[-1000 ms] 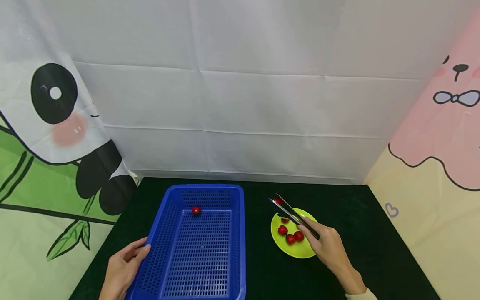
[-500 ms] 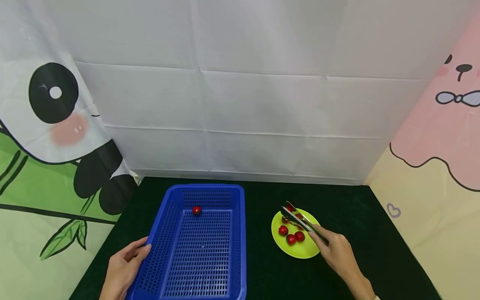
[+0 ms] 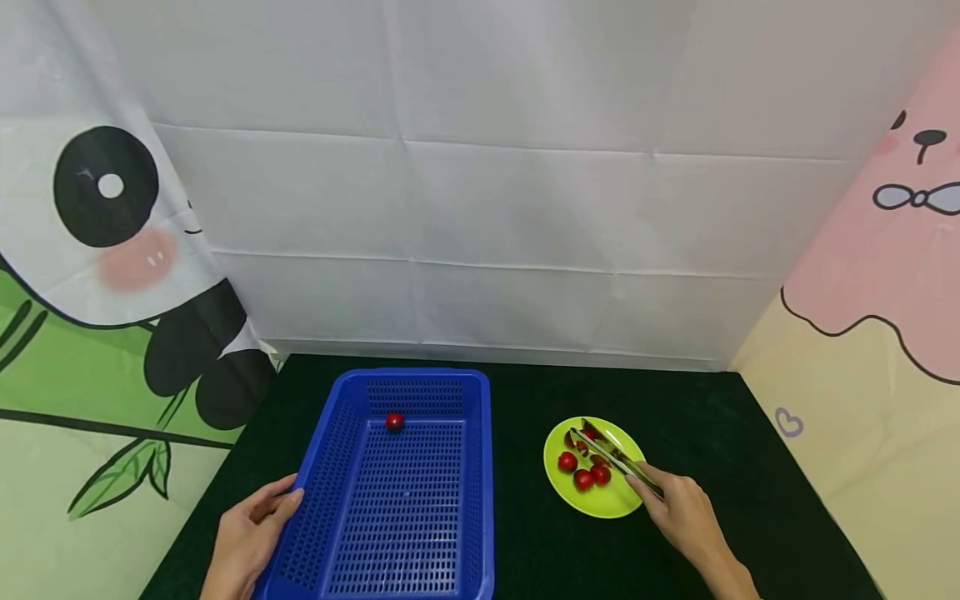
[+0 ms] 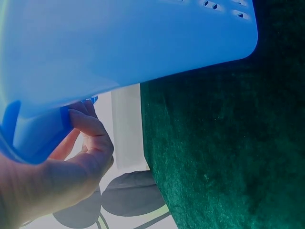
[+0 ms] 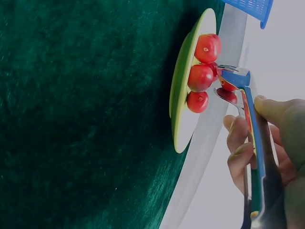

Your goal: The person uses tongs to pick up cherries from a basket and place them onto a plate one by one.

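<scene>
My left hand point(image 3: 251, 533) holds the left rim of a blue plastic basket point(image 3: 486, 500), thumb and fingers at its edge. One cherry tomato point(image 3: 394, 422) lies near the far end inside it. On the right, my right hand point(image 3: 678, 504) grips metal tongs point(image 3: 621, 460), which slant down over a yellow-green plate point(image 3: 609, 505). Several tomatoes point(image 5: 200, 78) sit on that plate. In the right wrist view, the tongs' two tips stand either side of a tomato point(image 5: 228, 85), apart from each other. The tongs partly cover the tomatoes at the back of the plate.
A dark green cloth point(image 3: 525, 550) covers the table under basket and plate. Behind it rises a white curtain point(image 3: 487, 308). Side panels carry a panda print point(image 3: 108, 187) on the left and a pink animal print point(image 3: 885, 258) on the right.
The tongs have moved right and lower, from past the plate's far-left edge to over the tomatoes, with red showing between the tips throughout. My left hand and the basket have stayed put.
</scene>
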Action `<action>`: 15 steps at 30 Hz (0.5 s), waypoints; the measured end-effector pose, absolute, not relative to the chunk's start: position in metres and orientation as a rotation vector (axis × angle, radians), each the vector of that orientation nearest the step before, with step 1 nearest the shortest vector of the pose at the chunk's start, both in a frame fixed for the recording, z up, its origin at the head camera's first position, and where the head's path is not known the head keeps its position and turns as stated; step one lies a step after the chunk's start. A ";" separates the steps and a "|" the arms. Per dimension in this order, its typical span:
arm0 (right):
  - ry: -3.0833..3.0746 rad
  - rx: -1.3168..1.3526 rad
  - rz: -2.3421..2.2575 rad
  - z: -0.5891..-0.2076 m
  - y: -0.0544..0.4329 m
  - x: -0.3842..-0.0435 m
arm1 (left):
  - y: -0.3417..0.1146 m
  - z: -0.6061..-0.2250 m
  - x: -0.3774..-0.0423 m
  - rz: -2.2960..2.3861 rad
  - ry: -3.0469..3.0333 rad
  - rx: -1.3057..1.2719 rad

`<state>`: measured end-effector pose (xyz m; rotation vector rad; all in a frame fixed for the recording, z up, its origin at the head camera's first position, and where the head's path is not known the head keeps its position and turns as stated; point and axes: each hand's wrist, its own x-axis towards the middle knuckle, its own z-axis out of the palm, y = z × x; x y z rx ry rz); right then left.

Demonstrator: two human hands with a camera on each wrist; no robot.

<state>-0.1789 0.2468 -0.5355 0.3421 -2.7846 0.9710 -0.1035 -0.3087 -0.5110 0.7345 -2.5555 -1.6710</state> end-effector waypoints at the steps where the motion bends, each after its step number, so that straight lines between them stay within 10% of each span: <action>1: -2.792 0.340 0.971 -0.536 0.247 -0.179 | -0.309 -0.511 -0.103 -1.672 -2.555 0.731; 15: -2.882 0.345 0.982 -0.536 0.252 -0.181 | -0.309 -0.510 -0.103 -1.692 -2.549 0.723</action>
